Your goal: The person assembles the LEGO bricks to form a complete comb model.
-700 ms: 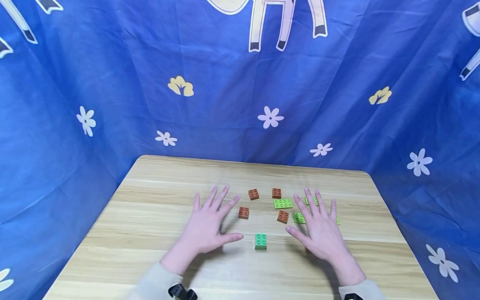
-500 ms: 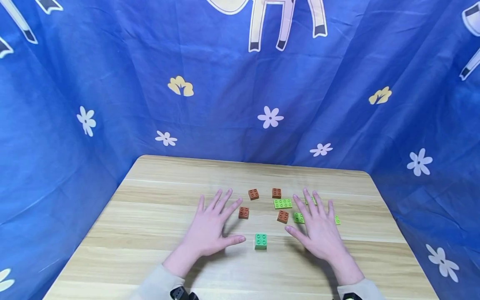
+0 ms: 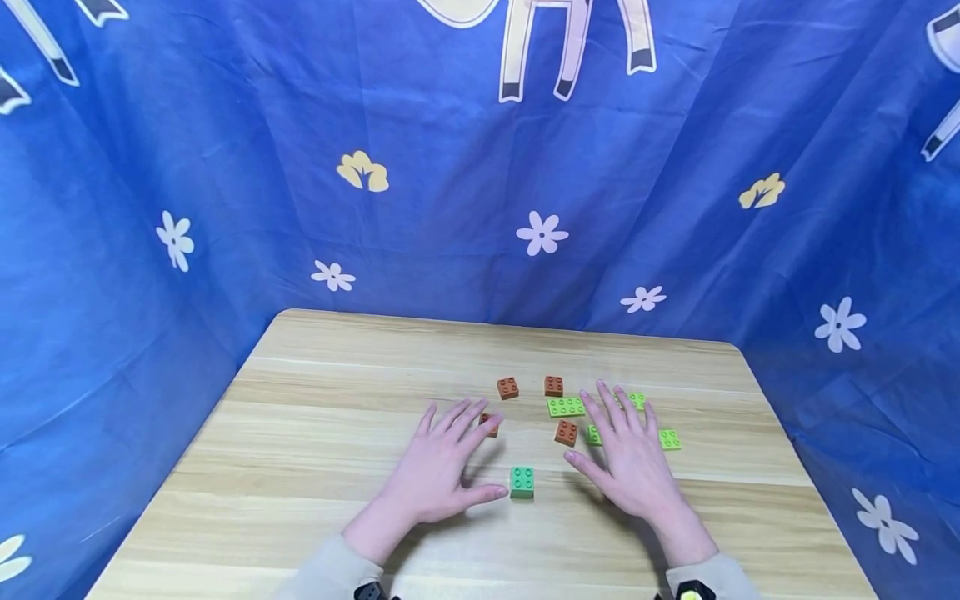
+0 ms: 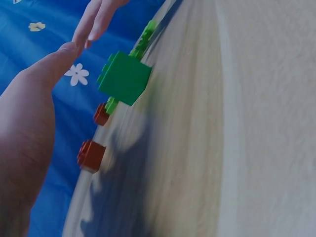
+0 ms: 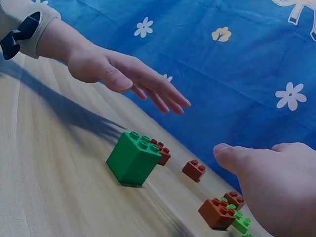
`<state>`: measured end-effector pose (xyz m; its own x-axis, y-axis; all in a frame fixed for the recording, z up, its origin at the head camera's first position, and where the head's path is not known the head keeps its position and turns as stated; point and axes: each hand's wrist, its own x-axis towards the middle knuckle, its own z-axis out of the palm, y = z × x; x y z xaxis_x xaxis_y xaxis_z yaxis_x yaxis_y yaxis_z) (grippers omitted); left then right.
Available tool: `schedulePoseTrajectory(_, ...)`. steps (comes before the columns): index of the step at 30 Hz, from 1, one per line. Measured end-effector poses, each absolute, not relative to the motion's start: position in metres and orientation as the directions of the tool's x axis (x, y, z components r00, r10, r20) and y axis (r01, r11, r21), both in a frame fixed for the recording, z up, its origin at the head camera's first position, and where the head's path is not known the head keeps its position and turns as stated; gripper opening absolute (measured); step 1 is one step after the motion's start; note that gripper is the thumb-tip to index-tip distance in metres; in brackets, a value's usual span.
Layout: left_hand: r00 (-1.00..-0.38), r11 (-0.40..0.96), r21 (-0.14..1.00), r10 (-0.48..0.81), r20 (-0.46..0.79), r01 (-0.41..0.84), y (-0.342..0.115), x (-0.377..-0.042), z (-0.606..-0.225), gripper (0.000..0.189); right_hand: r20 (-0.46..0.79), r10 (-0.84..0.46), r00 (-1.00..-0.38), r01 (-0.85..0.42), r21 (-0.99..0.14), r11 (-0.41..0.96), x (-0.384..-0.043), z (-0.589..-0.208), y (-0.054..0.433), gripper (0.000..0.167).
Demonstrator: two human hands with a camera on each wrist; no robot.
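Observation:
My left hand (image 3: 438,475) hovers above the table with fingers spread and nothing held. In the head view its thumb tip is right beside a tall green building brick (image 3: 522,483); the right wrist view shows that brick (image 5: 134,159) upright, with a gap under the hand. One left finger overlaps a brown brick (image 3: 492,431). My right hand (image 3: 630,467), fingers also extended, hangs over lime green bricks (image 3: 670,439) and partly hides them. Another brown brick (image 3: 566,433) lies just left of the right thumb and index finger.
Farther back lie two more brown bricks, one at left (image 3: 507,388) and one at right (image 3: 553,386), with a flat lime brick (image 3: 566,407) in front of the latter. A blue patterned curtain (image 3: 450,208) surrounds the wooden table (image 3: 300,417) at the back and sides.
My left hand has moved right and toward me, its thumb nearing the green brick. My right hand has drifted slightly left, uncovering more of the lime bricks. The bricks stay put.

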<state>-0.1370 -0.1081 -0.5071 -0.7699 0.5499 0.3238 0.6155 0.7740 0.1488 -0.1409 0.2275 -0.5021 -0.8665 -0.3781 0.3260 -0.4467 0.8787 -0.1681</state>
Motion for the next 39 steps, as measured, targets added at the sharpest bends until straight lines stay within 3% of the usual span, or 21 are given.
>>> schedulePoseTrajectory(14,-0.736,0.7,0.242,0.594,0.326,0.672,-0.085,-0.129,-0.513,0.095,0.36,-0.383,-0.851,-0.464,-0.171,0.869,-0.146,-0.518,0.225,0.087)
schedulePoseTrajectory(39,-0.795,0.646,0.468,0.539,0.28,0.603,-0.07,-0.126,-0.533,0.085,0.38,-0.364,-0.85,-0.466,-0.222,0.856,-0.156,-0.541,0.213,0.064)
